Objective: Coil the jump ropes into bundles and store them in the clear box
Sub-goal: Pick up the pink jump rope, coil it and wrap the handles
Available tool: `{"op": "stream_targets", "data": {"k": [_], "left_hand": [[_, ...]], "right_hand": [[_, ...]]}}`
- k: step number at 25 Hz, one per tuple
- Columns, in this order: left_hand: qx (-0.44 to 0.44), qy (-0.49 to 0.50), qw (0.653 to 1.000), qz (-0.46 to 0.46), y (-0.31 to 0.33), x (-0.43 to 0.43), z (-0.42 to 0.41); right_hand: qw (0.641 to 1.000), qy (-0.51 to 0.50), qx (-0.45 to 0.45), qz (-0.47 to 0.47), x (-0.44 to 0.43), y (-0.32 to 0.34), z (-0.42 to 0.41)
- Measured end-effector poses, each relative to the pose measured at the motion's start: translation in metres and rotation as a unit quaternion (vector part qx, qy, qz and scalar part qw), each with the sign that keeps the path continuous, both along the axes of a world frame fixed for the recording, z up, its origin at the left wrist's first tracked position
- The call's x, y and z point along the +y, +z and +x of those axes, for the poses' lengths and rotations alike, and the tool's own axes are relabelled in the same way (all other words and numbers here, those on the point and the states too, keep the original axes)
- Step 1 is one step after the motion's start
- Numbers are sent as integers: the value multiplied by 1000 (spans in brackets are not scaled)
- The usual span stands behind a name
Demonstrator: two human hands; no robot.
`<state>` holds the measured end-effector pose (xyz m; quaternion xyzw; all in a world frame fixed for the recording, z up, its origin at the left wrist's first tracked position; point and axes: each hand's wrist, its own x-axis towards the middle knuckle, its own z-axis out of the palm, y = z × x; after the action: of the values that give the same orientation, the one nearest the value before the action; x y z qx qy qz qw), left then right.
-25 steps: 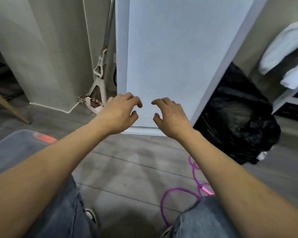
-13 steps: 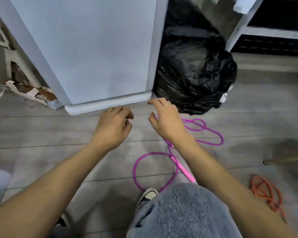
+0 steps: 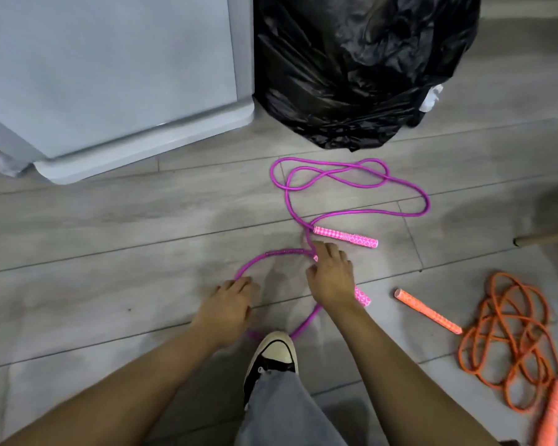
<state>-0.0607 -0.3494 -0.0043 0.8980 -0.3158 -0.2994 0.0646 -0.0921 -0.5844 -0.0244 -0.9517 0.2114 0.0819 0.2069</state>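
Floor: purple rope, right hand covering one handle, left hand beside loop; orange rope apart.

Single head camera, wide-angle. Looks steeply down, forward toward black bag at top edge. Floor before bag fills frame, seen from near.

the right hand hides most of one pink handle; the orange rope runs off the bottom edge
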Motion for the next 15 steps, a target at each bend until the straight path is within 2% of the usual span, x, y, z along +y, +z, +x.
{"op": "stream_targets", "data": {"k": [3, 5, 7, 10, 15], "left_hand": [[32, -75, 994, 73, -31, 9, -9], [23, -71, 993, 96, -45, 17, -14], [33, -25, 994, 97, -47, 24, -12], [-19, 49, 992, 111, -49, 45, 3], [-9, 258, 942, 213, -43, 126, 47]], "right_hand": [[997, -12, 79, -17, -21, -29, -6], [994, 19, 100, -38, -27, -42, -10], [993, 53, 77, -70, -20, -50, -8], [989, 117, 53, -73, 10, -58, 16], [966, 225, 76, 105, 93, -43, 74]]}}
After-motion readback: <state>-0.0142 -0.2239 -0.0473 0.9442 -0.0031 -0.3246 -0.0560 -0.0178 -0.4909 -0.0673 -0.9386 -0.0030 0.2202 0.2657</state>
